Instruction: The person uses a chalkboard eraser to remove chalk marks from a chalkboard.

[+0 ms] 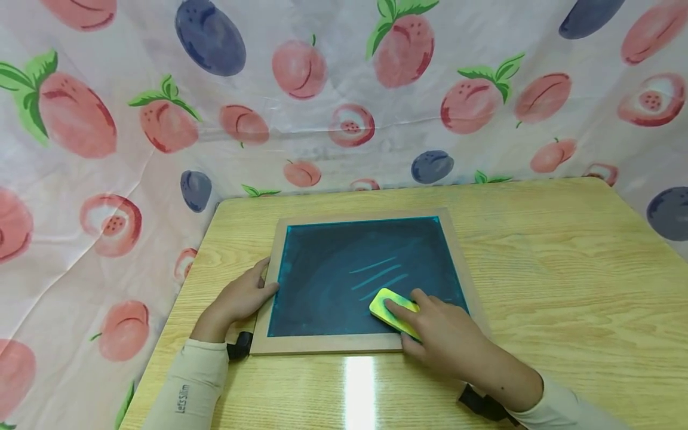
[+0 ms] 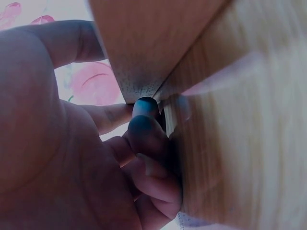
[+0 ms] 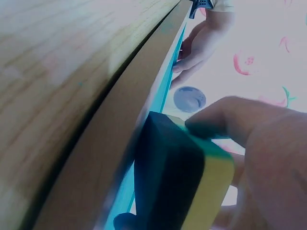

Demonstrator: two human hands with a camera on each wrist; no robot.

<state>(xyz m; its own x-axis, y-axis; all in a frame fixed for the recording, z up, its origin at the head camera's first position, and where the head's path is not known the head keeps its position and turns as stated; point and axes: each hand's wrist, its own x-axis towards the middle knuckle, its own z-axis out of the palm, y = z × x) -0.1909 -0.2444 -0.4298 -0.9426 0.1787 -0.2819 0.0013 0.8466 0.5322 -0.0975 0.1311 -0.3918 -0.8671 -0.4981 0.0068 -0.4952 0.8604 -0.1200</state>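
Note:
A small chalkboard [image 1: 322,263] in a pale wooden frame [image 1: 333,343] lies on the table in the head view. Several light blue strokes [image 1: 379,278] cross its right half. My left hand [image 1: 242,298] holds the frame's left side, thumb on top and the other fingers curled at the edge; in the left wrist view, two of its fingertips [image 2: 143,125] carry bluish smudges. With my right hand [image 1: 448,334] I grip a yellow eraser [image 1: 392,310] against the board's lower right part, just below the strokes. The eraser's dark face [image 3: 168,172] shows in the right wrist view.
Under the board is a light wood-grain table [image 1: 564,286], stretching farther to the right. A bright reflection [image 1: 359,388] lies near the front. Behind and to the left hangs a fruit-patterned cloth [image 1: 344,71]. Dark wrist devices [image 1: 478,406] sit below both hands.

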